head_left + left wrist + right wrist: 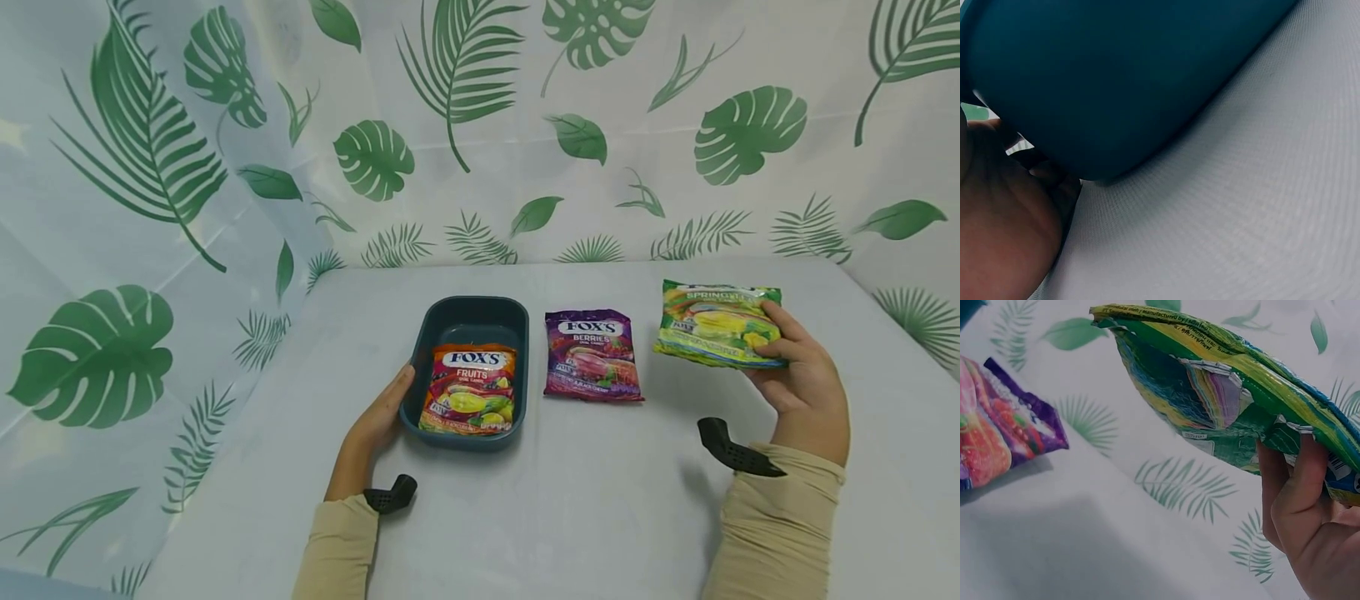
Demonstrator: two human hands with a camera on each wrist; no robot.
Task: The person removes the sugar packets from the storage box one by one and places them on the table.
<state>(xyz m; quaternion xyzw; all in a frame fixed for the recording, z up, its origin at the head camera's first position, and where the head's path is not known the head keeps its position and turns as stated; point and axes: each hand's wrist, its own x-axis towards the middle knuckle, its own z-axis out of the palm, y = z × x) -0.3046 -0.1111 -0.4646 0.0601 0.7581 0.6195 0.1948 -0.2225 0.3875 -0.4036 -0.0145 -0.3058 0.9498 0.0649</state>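
Observation:
My right hand (806,387) grips the right end of a green-and-yellow candy bag (716,325), held up over the table's right side. In the right wrist view the bag's printed back (1210,394) shows, with fingers (1297,487) pressed against its underside. Along the left wall of a dark teal rectangular tub (472,310), my left hand (378,417) rests with its fingers extended against the side. Inside the tub lies a red-orange Fox's Fruits candy bag (471,390). Close up in the left wrist view are the tub's outer wall (1116,81) and the palm (1010,212).
Between the tub and the raised bag, a purple Fox's Berries candy bag (591,357) lies on the white-covered table (570,500). Leaf-patterned cloth (480,192) hangs behind the table and at its sides.

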